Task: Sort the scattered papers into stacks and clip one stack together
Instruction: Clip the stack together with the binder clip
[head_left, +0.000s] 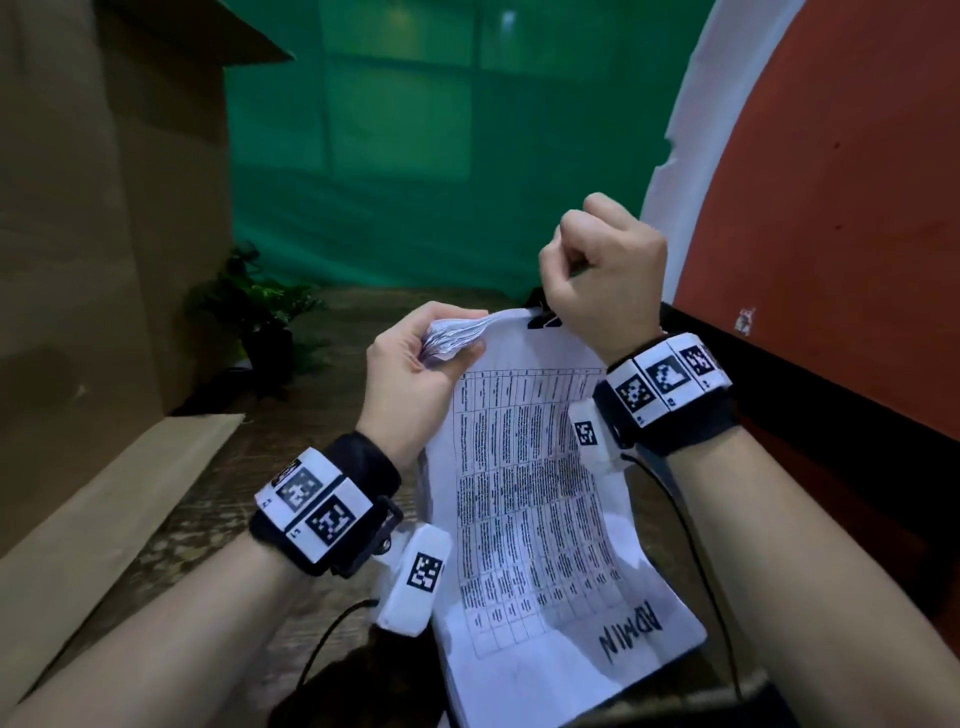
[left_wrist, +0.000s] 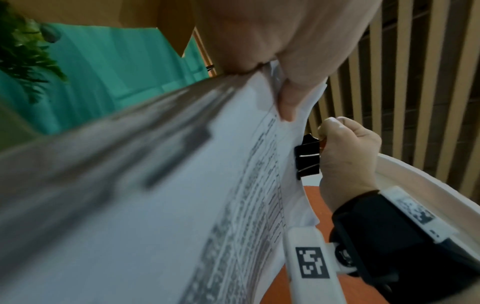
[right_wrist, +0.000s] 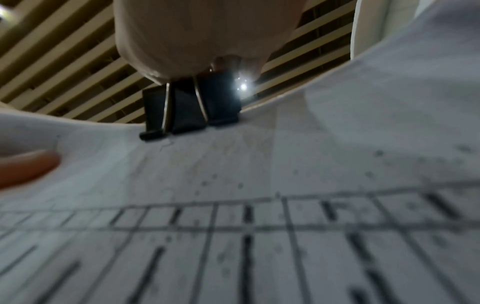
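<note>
A stack of printed papers, marked "ADMIN", is held above the wooden table. Its far left corner is gripped by the left hand; a black binder clip on the far edge is pinched by the right hand.

Left hand grips paper stack; right hand pinches binder clip.

Both forearms reach forward and are raised, each wrist wearing a black band with white marker tags. Left hand: fingers curled, thumb on top, pinching the far left corner of the paper stack. Right hand: a closed fist above the stack's far edge, fingers squeezing the handles of the black binder clip.
</note>
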